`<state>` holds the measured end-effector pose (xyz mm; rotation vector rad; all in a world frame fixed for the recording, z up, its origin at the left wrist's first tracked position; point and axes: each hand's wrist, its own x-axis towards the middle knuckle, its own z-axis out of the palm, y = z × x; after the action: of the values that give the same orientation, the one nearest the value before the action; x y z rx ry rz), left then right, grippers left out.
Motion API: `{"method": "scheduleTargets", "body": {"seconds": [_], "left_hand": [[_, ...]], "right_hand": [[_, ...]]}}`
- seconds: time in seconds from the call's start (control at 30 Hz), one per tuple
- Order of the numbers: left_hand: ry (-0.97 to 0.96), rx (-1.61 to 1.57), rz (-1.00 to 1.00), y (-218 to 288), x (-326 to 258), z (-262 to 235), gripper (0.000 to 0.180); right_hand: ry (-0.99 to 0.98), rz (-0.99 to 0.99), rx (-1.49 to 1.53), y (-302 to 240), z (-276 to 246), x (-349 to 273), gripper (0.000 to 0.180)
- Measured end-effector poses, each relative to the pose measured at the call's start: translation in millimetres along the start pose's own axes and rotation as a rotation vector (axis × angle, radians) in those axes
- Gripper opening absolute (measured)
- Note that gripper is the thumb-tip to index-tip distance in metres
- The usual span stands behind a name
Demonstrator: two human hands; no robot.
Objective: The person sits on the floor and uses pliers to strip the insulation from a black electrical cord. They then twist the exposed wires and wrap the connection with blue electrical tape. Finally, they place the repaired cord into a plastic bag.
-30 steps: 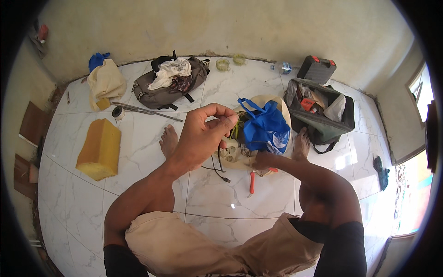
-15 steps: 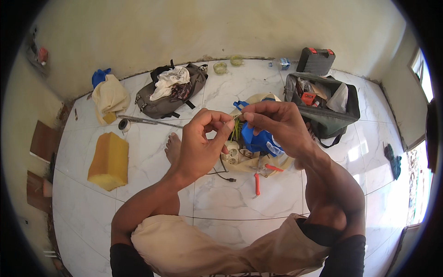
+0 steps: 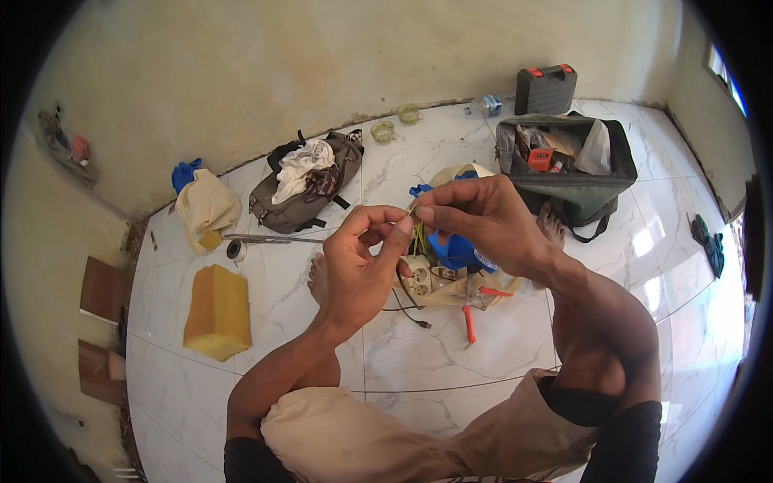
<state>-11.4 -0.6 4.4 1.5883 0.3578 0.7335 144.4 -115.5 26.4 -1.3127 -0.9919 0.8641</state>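
Note:
My left hand [image 3: 360,270] and my right hand [image 3: 487,225] meet fingertip to fingertip above the floor. Both are pinched on a thin, pale strand [image 3: 413,206] that looks like a wire end; its exact kind is too small to make out. Just beneath hang yellow-green wires [image 3: 419,240], partly behind my fingers. Below them lie a white power socket [image 3: 418,276] and a blue plastic bag [image 3: 456,252] on a cream cloth [image 3: 507,283]. Red-handled pliers [image 3: 469,325] rest at the cloth's near side, and a dark cable with a plug [image 3: 422,324] lies to their left.
A yellow foam block [image 3: 216,312], a tape roll [image 3: 236,250] and a cream sack [image 3: 205,203] are at left. A grey backpack [image 3: 266,189] lies farther back. An open tool bag [image 3: 584,193], a black case [image 3: 545,90] and a plastic bottle [image 3: 486,105] stand at far right.
The whole view has shifted, so the floor things appear farther right. My hands stay pinched together, with the right fingertips slightly closer to the left ones.

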Motion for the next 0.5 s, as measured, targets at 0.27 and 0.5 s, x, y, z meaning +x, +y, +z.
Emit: {"method": "scheduleTargets", "body": {"seconds": [0.27, 0.5], "left_hand": [[0.001, -0.033, 0.006, 1.7, 0.0, -0.7, 0.014], [-0.012, -0.041, -0.025, 2.4, -0.2, -2.3, 0.016]], "right_hand": [[0.004, -0.011, 0.008, 0.2, 0.6, 0.8, 0.022], [0.000, -0.033, -0.009, 1.8, 0.4, 1.6, 0.022]]}}
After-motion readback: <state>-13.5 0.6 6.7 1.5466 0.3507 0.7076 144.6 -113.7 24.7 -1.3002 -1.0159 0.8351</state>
